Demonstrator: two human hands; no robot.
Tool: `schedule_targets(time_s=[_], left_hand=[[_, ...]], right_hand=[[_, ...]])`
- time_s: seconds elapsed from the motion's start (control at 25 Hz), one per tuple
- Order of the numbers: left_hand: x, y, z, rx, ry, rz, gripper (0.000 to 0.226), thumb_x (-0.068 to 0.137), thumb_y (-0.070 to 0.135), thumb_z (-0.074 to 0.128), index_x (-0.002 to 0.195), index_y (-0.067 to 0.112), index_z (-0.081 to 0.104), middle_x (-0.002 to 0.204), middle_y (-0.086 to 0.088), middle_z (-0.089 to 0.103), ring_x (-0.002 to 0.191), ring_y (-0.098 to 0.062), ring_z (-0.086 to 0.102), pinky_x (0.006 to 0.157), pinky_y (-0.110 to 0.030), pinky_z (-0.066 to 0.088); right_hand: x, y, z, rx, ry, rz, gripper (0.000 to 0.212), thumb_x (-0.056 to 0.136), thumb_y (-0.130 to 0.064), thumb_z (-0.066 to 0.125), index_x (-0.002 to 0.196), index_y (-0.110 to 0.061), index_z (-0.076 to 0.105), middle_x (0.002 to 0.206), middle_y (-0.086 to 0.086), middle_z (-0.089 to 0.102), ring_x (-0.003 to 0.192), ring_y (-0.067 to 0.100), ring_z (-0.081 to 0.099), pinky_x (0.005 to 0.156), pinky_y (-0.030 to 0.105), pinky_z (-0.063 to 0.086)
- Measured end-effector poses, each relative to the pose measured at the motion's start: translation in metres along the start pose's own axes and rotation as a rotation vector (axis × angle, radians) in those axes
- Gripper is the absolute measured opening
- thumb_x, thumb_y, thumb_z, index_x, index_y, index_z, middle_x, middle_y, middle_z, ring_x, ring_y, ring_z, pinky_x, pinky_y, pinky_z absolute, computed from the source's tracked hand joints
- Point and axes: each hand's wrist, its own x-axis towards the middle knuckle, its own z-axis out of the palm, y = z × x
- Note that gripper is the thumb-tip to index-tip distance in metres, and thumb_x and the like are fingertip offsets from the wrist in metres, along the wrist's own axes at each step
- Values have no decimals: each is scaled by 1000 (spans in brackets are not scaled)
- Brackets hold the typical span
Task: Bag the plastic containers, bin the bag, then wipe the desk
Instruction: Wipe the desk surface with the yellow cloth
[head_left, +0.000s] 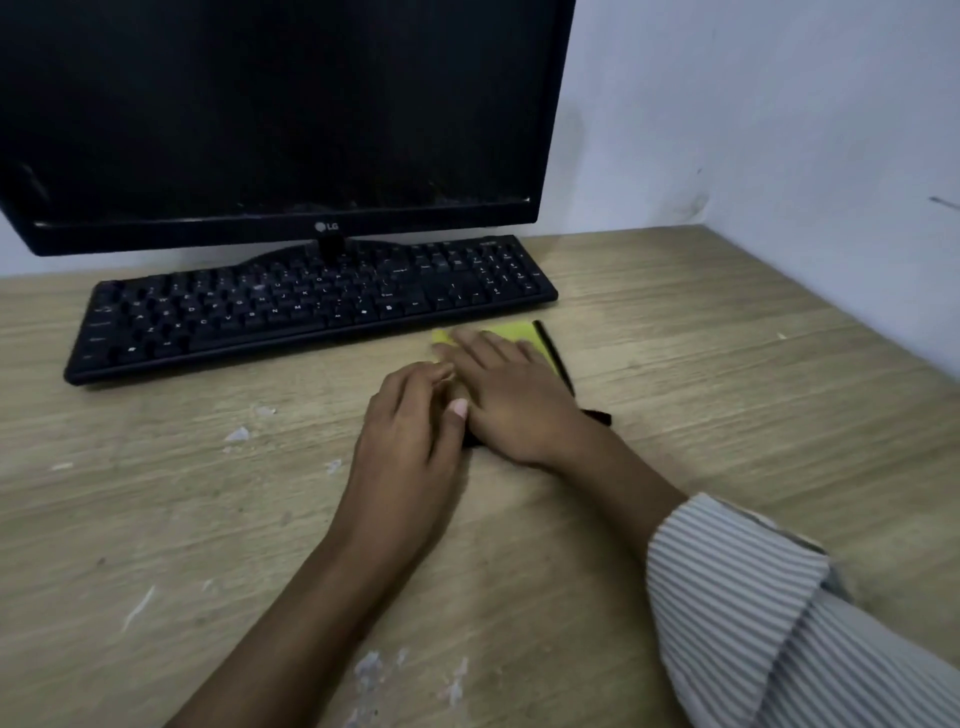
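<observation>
The flat yellow wiping cloth with a black edge (524, 335) lies on the pale wood-grain surface (727, 364), just in front of the right end of the black plastic keyboard (311, 306). The right hand (511, 400) presses down on it with fingers spread flat and pointing toward about 11 o'clock; this grip is splayed, not clenched, pinning the cloth rather than pinching it. From that palm the uncovered part of the cloth shows toward 12 to 1 o'clock, and its long black edge runs from 11 o'clock down to 5 o'clock, with a dark corner poking out by the wrist.

The left hand (415, 431) sits touching the right one at its 9 o'clock, fingers curled loosely; whether it holds a fold of the cloth or nothing at all I cannot tell, since the thumb side is hidden.

No plastic containers or bag are in view, so the wiping stage looks to be the one in hand. The right hand is the nearer and already on the cloth. The whitish flecks and smears (239, 434) lie toward 8 o'clock of the hands, with more (369, 670) at 6 o'clock, so the sweep probably needs to travel leftward and back toward the person.

The cloth looks thin and soft, the surface matte with fine streaked grain, the black monitor (280, 119) glossy and dusty along its lower bezel.
</observation>
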Motion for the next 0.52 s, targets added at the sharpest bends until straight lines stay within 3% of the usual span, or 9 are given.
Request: schedule_targets(time_s=[0.16,0.32,0.44,0.52], left_hand=[[0,-2,-1,-33,11,-15,36,96,29,43,130,21,49,132,10,41,115,2,40,89,5,25],[0,0,0,25,-38,12,38,96,33,41,133,25,46,135,13,38,119,2,36,94,-11,27],[-2,-1,-1,34,-41,5,38,96,35,40,132,24,48,137,11,39,122,0,36,97,-16,27],[-1,1,-2,75,-9,51,36,98,34,39,130,22,50,139,9,41,125,-1,36,101,-18,28]], right_hand=[[-50,12,0,8,63,-146,62,92,-56,12,149,-33,23,159,-10,20,145,10,16,117,38,13],[-21,60,-10,-6,32,101,58,97,-57,17,150,-35,19,161,-10,14,147,12,12,118,41,10],[1,29,-5,27,1,41,54,101,-50,22,152,-31,18,162,-7,11,148,14,9,119,44,6],[-2,16,-4,71,39,-50,51,101,-45,28,149,-27,28,159,-5,23,146,13,18,118,43,7]])
